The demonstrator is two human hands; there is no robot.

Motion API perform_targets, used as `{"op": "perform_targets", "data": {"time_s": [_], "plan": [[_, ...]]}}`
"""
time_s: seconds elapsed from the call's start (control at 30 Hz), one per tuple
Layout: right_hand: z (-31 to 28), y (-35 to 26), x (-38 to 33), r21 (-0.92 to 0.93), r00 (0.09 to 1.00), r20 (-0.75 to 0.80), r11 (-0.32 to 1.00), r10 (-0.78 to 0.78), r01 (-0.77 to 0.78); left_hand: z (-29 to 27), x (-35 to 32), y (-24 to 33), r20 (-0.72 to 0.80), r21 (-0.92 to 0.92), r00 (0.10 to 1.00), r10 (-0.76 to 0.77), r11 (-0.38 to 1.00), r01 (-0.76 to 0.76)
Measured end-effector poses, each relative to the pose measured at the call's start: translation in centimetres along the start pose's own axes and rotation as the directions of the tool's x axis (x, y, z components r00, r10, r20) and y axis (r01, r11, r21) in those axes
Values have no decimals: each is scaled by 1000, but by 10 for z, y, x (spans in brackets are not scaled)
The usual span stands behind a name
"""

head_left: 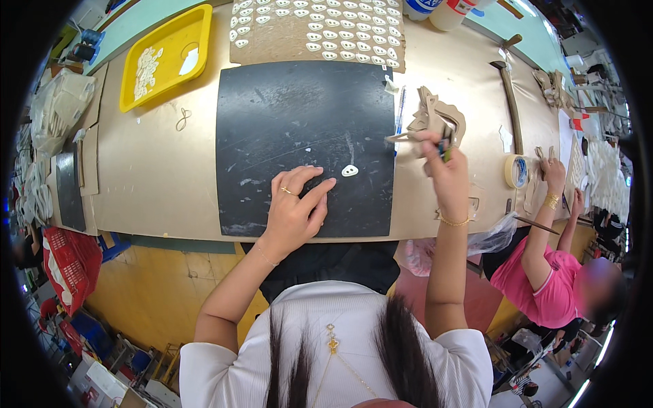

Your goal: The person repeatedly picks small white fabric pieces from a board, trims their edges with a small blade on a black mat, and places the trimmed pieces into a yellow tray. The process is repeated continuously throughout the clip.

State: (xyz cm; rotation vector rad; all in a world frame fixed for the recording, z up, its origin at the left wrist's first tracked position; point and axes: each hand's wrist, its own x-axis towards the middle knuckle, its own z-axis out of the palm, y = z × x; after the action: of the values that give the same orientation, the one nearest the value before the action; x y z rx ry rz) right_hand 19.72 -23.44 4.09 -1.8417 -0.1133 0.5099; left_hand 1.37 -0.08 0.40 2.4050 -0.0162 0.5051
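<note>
Black, matte and scuffed with pale smears, one square rubber-like mat [306, 136] lies on the brown cardboard-covered worktop [156, 170]. Left hand [294, 212], wearing one ring, rests flat on the mat, fingers spread and pressing down; its grip holds nothing. Just beyond the fingertips, slightly to their right, sits one small white teardrop-shaped piece [349, 171] with a hole, apart from the fingers. Right hand [445, 173], wearing one thin bracelet, is raised off the mat's right edge; its grip is closed on a brush [408, 137] whose pale bristle end points left toward the mat, and on a dark, partly green object whose kind cannot be told. Directly behind this hand stands one pale, curved cut-out cardboard form [442, 112].

Far beyond both hands, one cardboard sheet [316, 30] carries many white teardrop pieces set in neat rows, too many to count surely. Beyond and left of the left hand, one glossy yellow plastic tray [197, 30] holds a heap of similar white pieces. One thin wire loop [182, 120] lies on the bare cardboard between tray and mat. Right of the right hand lie one roll of tape [516, 171] and one long dark tool [511, 102]. Farther right, a second person in a pink top [537, 279] reaches both hands onto the worktop.
</note>
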Motion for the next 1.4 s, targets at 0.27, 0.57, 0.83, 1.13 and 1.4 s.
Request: {"op": "perform_targets", "data": {"time_s": [0.27,0.57,0.83,1.13,1.4], "plan": [[60,-8,-14,-306,949,299,931,-103,198,0,-1,-1,-4,-32,1000,-12,999,12],[62,-19,-13,-448,969,247,883,-30,141,0,4,7,138,125,990,17,992,-35],[61,-15,-10,-502,970,245,855,-8,133,4,6,9,151,151,989,6,988,-29],[62,-19,-10,-510,967,256,850,3,132,8,14,15,150,225,989,14,973,-48],[63,-16,-6,-551,953,301,810,-32,201,13,22,21,133,309,990,43,948,-82]]}}
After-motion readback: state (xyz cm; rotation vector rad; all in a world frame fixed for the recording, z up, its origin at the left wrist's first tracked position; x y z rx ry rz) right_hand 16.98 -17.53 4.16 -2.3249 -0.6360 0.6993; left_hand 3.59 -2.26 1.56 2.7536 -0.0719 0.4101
